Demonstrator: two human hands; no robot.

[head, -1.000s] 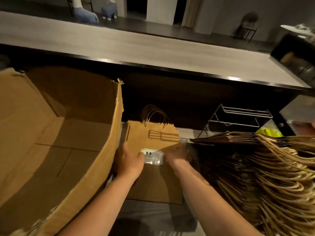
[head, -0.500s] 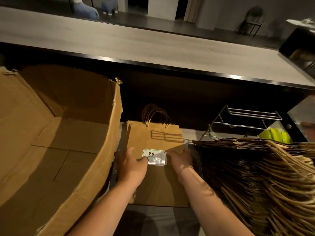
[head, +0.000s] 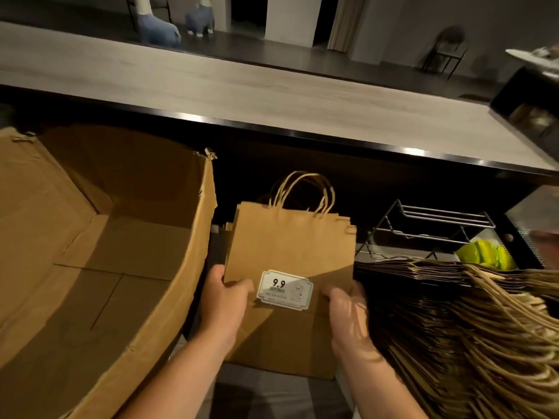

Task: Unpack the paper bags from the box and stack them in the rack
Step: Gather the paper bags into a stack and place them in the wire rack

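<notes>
- Lifted since a second ago, the small bundle of flat brown kraft paper bags with twisted-paper handles (head: 290, 249) is now tilted upright, its handles raised where before it lay flatter and lower between the forearms.
- The bundle is gripped at its lower edges by both hands: the left hand (head: 223, 300) is curled round the left edge, the right hand (head: 348, 309) round the right, on either side of a white price label marked 9.9 (head: 285, 290).
- The step in hand appears to be carrying this bundle to storage; the large open brown cardboard box (head: 99, 267) at the left shows no bags inside.
- Next, the bundle would probably be carried right and back into the silver wire rack (head: 429, 228).
- The way is partly blocked by a big fanned stack of brown paper bags (head: 453, 322) lying just in front of the rack; the dark overhang of the grey worktop (head: 242, 92) leaves little headroom.
- Something yellow-green (head: 484, 255) lies beside the rack.
</notes>
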